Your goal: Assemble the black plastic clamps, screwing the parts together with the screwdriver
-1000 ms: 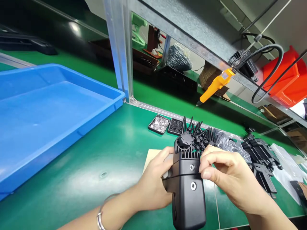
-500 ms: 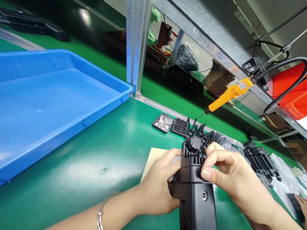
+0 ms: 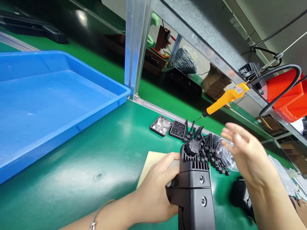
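My left hand point(image 3: 157, 188) grips a black plastic housing point(image 3: 195, 188) from its left side, holding it upright on the green mat. The housing has cooling fins and a round knob at its top and two screw holes on its front face. My right hand point(image 3: 244, 153) hovers in the air to the right of the housing, fingers spread and empty, slightly blurred. It is above a pile of long black screws point(image 3: 208, 147). An orange electric screwdriver point(image 3: 224, 99) hangs from a coiled black cable beyond the right hand.
A large blue tray point(image 3: 79, 92) sits at left. Two small black trays hold silver washers point(image 3: 161, 125) and small black screws point(image 3: 177, 129). A tan card point(image 3: 150, 163) lies under the housing. Black parts and clear bags lie at right. A metal frame post point(image 3: 135, 48) stands behind.
My right hand has let go of the housing's top and lifted up and to the right, fingers spread. My left hand still holds the housing.
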A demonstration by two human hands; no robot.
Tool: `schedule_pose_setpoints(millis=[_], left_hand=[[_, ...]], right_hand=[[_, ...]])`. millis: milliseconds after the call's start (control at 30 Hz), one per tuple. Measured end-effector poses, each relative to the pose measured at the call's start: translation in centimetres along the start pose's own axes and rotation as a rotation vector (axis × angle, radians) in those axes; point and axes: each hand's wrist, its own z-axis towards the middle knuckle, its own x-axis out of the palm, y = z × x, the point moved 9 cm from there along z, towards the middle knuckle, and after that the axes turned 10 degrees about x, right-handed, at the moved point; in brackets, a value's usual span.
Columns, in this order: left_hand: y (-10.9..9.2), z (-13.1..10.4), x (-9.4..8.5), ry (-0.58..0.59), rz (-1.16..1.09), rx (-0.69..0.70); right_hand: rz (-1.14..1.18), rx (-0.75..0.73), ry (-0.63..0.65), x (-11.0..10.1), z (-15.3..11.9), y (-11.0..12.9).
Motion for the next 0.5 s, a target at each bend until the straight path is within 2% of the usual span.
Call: schedule_pose_setpoints(millis=[67, 100, 167, 267, 367, 500], left_hand=[[0.1, 0.1, 0.0, 0.006, -0.011, -0.017], [0.1, 0.0, 0.0, 0.009, -0.014, -0.023], [0.3, -0.1, 0.2, 0.017, -0.017, -0.027], [0.5, -0.4, 0.4, 0.014, -0.014, -0.013], [0.7, -0.6, 0.4, -0.002, -0.01, -0.002], [0.5, -0.1, 0.3, 0.008, -0.005, -0.004]], right_hand=[[0.097, -0.164, -0.264, -2.7, 3.7, 2.4], [0.14, -0.234, -0.313, -3.2, 5.7, 3.5], [0.176, -0.263, -0.24, -2.5, 10.3, 4.6], [0.205, -0.198, 0.024, 0.1, 15.3, 5.0], [0.25, -0.192, 0.21, 2.0, 15.9, 4.9], [0.271, -0.217, 0.422, 4.3, 12.1, 4.6]])
